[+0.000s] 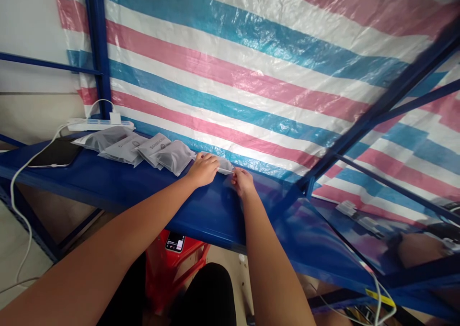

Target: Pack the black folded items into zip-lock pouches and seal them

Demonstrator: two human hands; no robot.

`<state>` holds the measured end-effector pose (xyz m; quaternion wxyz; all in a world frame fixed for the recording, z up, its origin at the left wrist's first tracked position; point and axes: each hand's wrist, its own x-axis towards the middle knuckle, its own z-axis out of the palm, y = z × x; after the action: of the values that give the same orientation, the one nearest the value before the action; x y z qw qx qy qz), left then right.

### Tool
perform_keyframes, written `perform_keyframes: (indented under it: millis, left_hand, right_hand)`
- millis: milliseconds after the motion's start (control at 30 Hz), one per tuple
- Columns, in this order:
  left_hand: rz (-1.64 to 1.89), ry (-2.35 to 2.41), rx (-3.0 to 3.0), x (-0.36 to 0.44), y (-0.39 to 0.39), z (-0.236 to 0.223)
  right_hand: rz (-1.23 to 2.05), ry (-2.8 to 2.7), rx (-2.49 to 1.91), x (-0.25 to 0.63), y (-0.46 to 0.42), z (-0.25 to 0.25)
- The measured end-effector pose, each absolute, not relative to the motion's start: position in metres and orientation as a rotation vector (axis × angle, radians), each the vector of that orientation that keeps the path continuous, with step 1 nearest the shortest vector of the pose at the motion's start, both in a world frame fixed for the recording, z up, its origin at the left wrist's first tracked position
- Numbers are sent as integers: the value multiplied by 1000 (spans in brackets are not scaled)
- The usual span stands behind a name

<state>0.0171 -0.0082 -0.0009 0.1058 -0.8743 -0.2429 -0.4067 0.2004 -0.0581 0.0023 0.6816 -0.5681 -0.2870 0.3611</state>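
A frosted plastic pouch [225,163] lies at the back edge of the blue shelf [154,192], between my two hands. My left hand [204,169] is closed over its left end, fingers curled down and partly hiding it. With thumb and fingertips, my right hand [243,180] pinches the pouch's right end along the near edge. What the pouch contains is hard to make out. To the left of my hands, several similar grey pouches [176,156] lie in an overlapping row, some with dark printing.
A black tablet [55,152] and a white power strip [102,124] with a plug and cable occupy the left end. Striped plastic sheeting [230,77] hangs behind. Blue posts [102,48] frame the shelf. Below, a phone [175,241] rests on a red stool [161,268]. At right, another person's arm [420,250] shows.
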Motion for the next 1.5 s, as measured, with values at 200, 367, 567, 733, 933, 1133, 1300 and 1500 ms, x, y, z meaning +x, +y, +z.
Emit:
perform_keyframes:
  millis: [200,367,567,733,933,1133,1300,1500]
  left_hand:
    - [-1270,-820,-2568,11,-2,0]
    - [-1298,-819,-2566,10,-1,-1]
    - [-1275,-757,-2649,12,-5,-2]
    - [-1261,-725,-2715,13,-3,-4]
    - [-1262,-739,-2730,14,-3,-4]
    - [-1264,-747,-2698,15,-3,-4]
    - [-1263,-773,-2671,15,-3,-3]
    - [-1317,-834,-2628,14,-3,-3]
  right_hand:
    - [948,-837,-1278,200,-66,5]
    - [1023,-916,-1327,193,-70,7]
    - [1078,-974,-1316,191,-70,8]
    - [1077,-997,-1327,191,-68,6]
    - [1080,-989,-1318,188,-68,8]
    - [1075,-984,-1323,187,-69,9]
    - [1039,-956,-1343,186,-68,9]
    - [954,-899,-1363,187,-67,10]
